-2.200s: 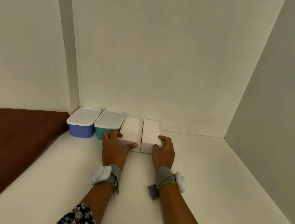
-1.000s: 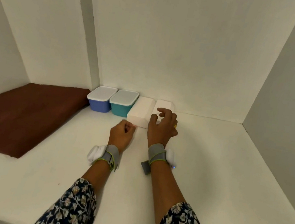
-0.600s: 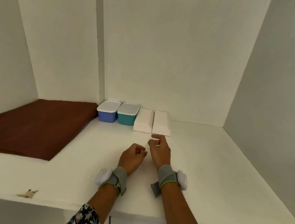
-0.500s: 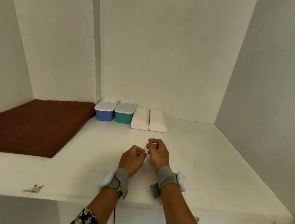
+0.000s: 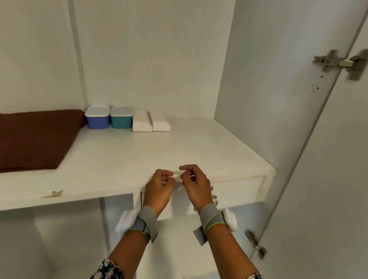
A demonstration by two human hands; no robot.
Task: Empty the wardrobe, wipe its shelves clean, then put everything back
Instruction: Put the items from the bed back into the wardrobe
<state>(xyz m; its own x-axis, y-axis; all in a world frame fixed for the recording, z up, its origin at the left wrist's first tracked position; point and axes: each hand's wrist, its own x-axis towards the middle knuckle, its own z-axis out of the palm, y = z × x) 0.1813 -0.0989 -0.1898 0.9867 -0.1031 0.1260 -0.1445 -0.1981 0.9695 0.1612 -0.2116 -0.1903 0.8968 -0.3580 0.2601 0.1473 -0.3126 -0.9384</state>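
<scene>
On the white wardrobe shelf (image 5: 200, 151), along the back wall, stand a blue lidded box (image 5: 97, 117), a teal lidded box (image 5: 121, 118) and two white blocks (image 5: 142, 121) (image 5: 159, 121) in a row. A folded brown cloth (image 5: 20, 135) lies flat on the left part of the shelf. My left hand (image 5: 159, 190) hovers at the shelf's front edge, curled into a fist around nothing. Right beside it, my right hand (image 5: 195, 188) is loosely curled with the index finger partly out, also holding nothing. Both hands are well in front of the boxes.
The wardrobe door (image 5: 349, 186) stands open on the right, with metal hinges (image 5: 340, 62) (image 5: 255, 244). A drawer front (image 5: 237, 191) sits under the shelf edge behind my hands. A chipped spot (image 5: 53, 194) marks the shelf's front edge. A lower compartment shows below.
Both hands let go of the two white blocks and drew back to the shelf's front edge. The view pulled out of the wardrobe, so the door and lower compartment came into sight.
</scene>
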